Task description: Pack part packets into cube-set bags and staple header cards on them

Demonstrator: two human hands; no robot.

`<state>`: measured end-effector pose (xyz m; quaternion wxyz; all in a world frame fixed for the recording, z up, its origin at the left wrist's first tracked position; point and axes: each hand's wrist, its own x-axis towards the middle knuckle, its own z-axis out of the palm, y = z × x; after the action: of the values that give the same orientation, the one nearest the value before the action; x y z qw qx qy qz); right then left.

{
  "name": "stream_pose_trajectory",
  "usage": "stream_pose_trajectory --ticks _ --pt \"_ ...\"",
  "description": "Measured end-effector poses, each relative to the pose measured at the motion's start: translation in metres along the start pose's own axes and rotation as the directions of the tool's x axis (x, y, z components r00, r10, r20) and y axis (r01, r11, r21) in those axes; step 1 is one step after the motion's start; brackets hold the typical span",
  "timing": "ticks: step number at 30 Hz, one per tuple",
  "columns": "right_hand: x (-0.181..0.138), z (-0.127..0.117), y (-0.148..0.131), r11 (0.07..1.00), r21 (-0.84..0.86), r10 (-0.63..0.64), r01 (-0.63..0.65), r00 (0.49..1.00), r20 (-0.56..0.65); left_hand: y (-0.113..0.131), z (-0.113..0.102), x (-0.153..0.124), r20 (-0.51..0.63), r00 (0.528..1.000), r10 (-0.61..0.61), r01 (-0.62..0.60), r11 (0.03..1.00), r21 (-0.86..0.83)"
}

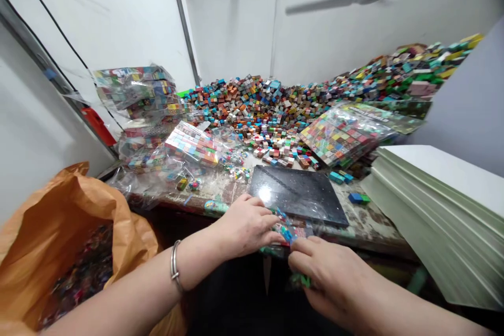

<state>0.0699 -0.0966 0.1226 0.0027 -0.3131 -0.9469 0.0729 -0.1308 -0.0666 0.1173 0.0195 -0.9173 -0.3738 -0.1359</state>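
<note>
My left hand (250, 226), a silver bangle on its wrist, reaches to the table's front edge. Its fingers are bent over a small clear plastic bag (286, 232) with blue, red and green bits in it. From the right, my right hand (328, 270) is closed on the near end of the same bag, and some green pieces show below its fingers. What lies inside that grip is mostly hidden. Just behind both hands, a flat black board (299, 193) lies on the table.
Loose small coloured blocks (252, 100) are heaped along the wall. Plastic-wrapped block packs stand in a stack (142, 100) at left; another wrapped pack (334, 134) leans at right. White sheets (441, 220) are piled at far right. An orange sack (129, 215) holds small wrapped pieces.
</note>
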Motion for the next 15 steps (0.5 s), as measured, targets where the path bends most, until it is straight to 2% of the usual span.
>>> stream_pose_trajectory --ticks 3,5,7,9,11,12,15 --pt "-0.001 -0.007 0.001 0.991 0.134 0.017 -0.011 0.999 -0.046 -0.001 -0.003 -0.013 -0.130 0.991 -0.024 0.021 0.999 -0.029" --pt "0.001 -0.018 0.002 0.976 0.217 0.037 -0.022 0.997 -0.067 0.001 -0.002 -0.022 -0.258 0.956 -0.142 0.140 0.990 -0.028" --pt "0.005 -0.032 0.003 0.955 0.294 0.058 -0.029 0.994 -0.090 0.005 0.001 -0.030 -0.382 0.870 -0.312 0.315 0.947 -0.058" --pt "0.013 -0.046 0.006 0.937 0.349 0.077 -0.027 0.989 -0.130 0.008 0.007 -0.037 -0.442 0.757 -0.481 0.473 0.870 -0.138" --pt "0.025 -0.053 0.010 0.931 0.365 0.101 -0.021 0.974 -0.201 0.009 0.013 -0.042 -0.406 0.680 -0.611 0.559 0.790 -0.253" --pt "0.032 -0.052 0.011 0.934 0.356 0.112 -0.019 0.964 -0.242 0.009 0.015 -0.043 -0.359 0.666 -0.654 0.575 0.756 -0.312" --pt "0.054 -0.037 0.013 0.954 0.300 0.117 -0.015 0.939 -0.323 0.008 0.018 -0.046 -0.227 0.675 -0.702 0.567 0.691 -0.449"
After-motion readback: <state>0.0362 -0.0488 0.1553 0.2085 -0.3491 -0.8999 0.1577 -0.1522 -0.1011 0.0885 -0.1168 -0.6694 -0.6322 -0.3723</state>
